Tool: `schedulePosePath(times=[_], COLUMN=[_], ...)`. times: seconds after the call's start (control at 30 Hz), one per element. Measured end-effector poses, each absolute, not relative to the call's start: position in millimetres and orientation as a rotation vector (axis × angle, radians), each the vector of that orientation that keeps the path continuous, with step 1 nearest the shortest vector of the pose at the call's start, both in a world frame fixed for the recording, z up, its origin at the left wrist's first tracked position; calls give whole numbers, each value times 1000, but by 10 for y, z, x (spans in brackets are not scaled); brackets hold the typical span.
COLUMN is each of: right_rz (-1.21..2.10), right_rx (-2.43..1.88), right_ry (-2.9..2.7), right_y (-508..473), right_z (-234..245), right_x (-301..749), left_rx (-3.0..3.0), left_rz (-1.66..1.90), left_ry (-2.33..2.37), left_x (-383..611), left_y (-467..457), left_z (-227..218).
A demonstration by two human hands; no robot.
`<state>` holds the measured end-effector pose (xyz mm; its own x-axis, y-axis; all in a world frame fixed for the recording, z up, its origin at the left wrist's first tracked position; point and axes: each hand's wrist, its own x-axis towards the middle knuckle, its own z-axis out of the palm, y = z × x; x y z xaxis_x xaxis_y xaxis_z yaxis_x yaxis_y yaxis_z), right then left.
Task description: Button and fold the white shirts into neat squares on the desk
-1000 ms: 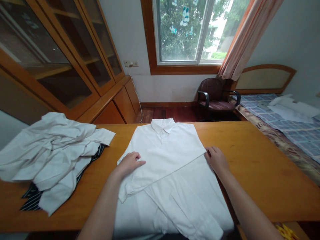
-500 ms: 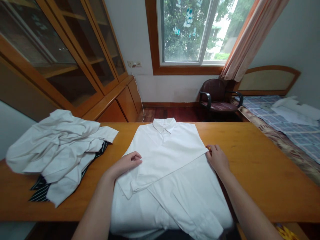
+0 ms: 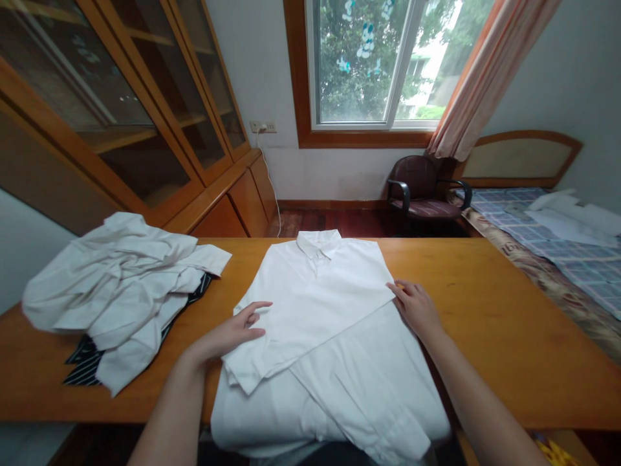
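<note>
A white collared shirt [image 3: 320,304] lies face down on the wooden table [image 3: 485,310], collar away from me, with both sleeves folded across its back. My left hand [image 3: 235,331] rests at the shirt's left edge, fingers stretched out flat beside the folded sleeve. At the right edge of the shirt, my right hand [image 3: 416,308] lies with fingers extended on the fold where the sleeve crosses. Neither hand grips the cloth. The shirt's hem hangs over the table's near edge.
A heap of crumpled white garments [image 3: 121,285] over a dark striped cloth [image 3: 82,362] lies on the table's left end. Beyond the table stand a wooden glass-door cabinet [image 3: 145,129], a dark armchair [image 3: 420,191] under the window and a bed [image 3: 557,239] at right.
My left hand has opened from a loose curl and slid back and left along the shirt's edge. My right hand has shifted slightly left onto the fold. The view has drifted a little.
</note>
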<state>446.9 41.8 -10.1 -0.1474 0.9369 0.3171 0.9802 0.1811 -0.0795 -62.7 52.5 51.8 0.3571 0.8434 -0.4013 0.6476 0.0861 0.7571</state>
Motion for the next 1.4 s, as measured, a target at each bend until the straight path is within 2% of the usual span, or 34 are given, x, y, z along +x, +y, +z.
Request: schedulePosePath(times=[0.43,0.63,0.73,1.0,1.4], right_rz=[-101,-129,-97,24,96], right_rx=[-1712,-1705,-1663,-1791,-2185], right_ry=[-2228,-2104,-2082,-2150,-2071], right_y=[358,406,549,858,1150], right_z=[-32,40,74,-142,-180], right_x=[4592,4482,4187,3409,3978], left_rx=[1642,2078,2332,2537,2437], left_rz=[207,489,560,297,219], left_ry=[1510,1680,1623,1628,1927], left_x=[-668,-429,-163,376,246], left_y=[336,366,439,796,901], left_z=[424,399,321,-9,-119])
